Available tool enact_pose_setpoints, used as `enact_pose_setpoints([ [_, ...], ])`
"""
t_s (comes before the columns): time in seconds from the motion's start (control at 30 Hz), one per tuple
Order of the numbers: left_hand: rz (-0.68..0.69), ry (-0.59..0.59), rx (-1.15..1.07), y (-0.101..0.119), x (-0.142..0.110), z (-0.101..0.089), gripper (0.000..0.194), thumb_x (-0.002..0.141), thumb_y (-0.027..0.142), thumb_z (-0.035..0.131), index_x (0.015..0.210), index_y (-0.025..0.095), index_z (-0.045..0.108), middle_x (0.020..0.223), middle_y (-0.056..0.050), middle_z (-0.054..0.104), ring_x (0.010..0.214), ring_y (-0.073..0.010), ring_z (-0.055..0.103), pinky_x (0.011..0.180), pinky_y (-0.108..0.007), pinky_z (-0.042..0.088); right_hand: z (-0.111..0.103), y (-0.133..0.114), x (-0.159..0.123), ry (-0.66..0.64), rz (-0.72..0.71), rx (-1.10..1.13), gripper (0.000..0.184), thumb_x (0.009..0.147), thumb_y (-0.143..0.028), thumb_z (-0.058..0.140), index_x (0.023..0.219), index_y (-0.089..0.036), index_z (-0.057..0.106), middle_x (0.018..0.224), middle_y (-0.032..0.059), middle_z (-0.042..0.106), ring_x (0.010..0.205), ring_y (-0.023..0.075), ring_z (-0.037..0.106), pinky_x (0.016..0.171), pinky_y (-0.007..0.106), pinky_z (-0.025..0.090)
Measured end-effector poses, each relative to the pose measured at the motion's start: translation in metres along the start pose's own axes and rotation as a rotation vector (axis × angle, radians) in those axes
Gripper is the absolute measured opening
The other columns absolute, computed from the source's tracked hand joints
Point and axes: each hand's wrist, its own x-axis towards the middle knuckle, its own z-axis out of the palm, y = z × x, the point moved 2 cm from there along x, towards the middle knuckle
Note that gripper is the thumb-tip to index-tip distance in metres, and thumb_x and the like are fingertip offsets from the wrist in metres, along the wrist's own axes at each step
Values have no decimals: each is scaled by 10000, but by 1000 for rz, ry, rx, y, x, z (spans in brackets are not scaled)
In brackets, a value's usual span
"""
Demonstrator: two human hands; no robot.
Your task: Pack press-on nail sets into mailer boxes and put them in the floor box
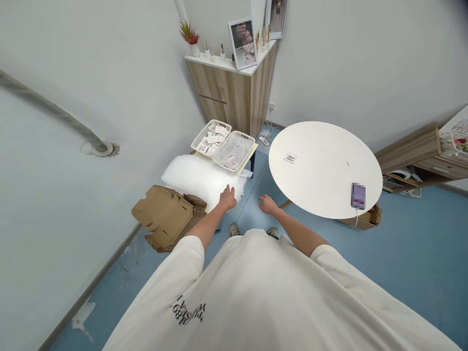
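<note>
My left hand point(228, 197) hovers by the right edge of a white foam sheet stack point(197, 173), fingers stretched forward and nothing in them. Whether it touches the foam I cannot tell. My right hand point(268, 204) hangs over the floor beside the round white table point(318, 175), its fingers loosely bent, apart and holding nothing. Behind the foam, one white basket point(252, 141) contains clear plastic packs, and another basket point(193, 144) contains printed packets. Flattened brown cardboard boxes point(164, 209) are stacked left of my left arm. A small flat pack point(290, 158) lies on the round table.
A blurred purple device point(358, 196) with a cable lies near the table's right edge. At the back stands a wooden cabinet point(234, 100) bearing a framed picture point(243, 44) and a plant point(189, 34). An open cardboard box point(365, 222) sits under the table.
</note>
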Motion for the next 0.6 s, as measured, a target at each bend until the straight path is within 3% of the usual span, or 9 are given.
enact_pose_setpoints([
  [0.13, -95, -127, 10, -47, 4, -2, 779, 906, 318, 553, 1605, 184, 238, 1712, -192, 36, 1565, -387, 138, 1212, -530, 241, 17, -49, 14, 13, -21, 46, 541, 1009, -313, 416, 1525, -161, 468, 1623, 146, 352, 1438, 346, 390, 1129, 431, 397],
  [0.23, -89, -217, 15, -67, 9, 0, 759, 919, 331, 536, 1610, 219, 242, 1721, -150, -24, 1567, -386, 125, 1207, -521, 265, 28, -76, 23, 35, -29, 86, 533, 1017, -315, 414, 1525, -162, 469, 1613, 141, 369, 1439, 340, 397, 1138, 413, 384],
  [0.43, -37, -298, 40, -78, 12, 8, 711, 928, 315, 500, 1593, 168, 293, 1720, -155, -12, 1565, -382, 122, 1196, -520, 293, 35, -108, 33, 59, -16, 135, 506, 1007, -289, 445, 1486, -141, 511, 1582, 157, 404, 1437, 327, 411, 1166, 405, 357],
  [0.6, 16, -216, 44, -80, 9, 6, 734, 917, 320, 501, 1593, 144, 273, 1675, -203, 184, 1528, -397, 203, 1176, -525, 308, 33, -116, 36, 57, 11, 191, 490, 990, -267, 483, 1460, -142, 541, 1568, 163, 429, 1412, 318, 452, 1161, 389, 369],
])
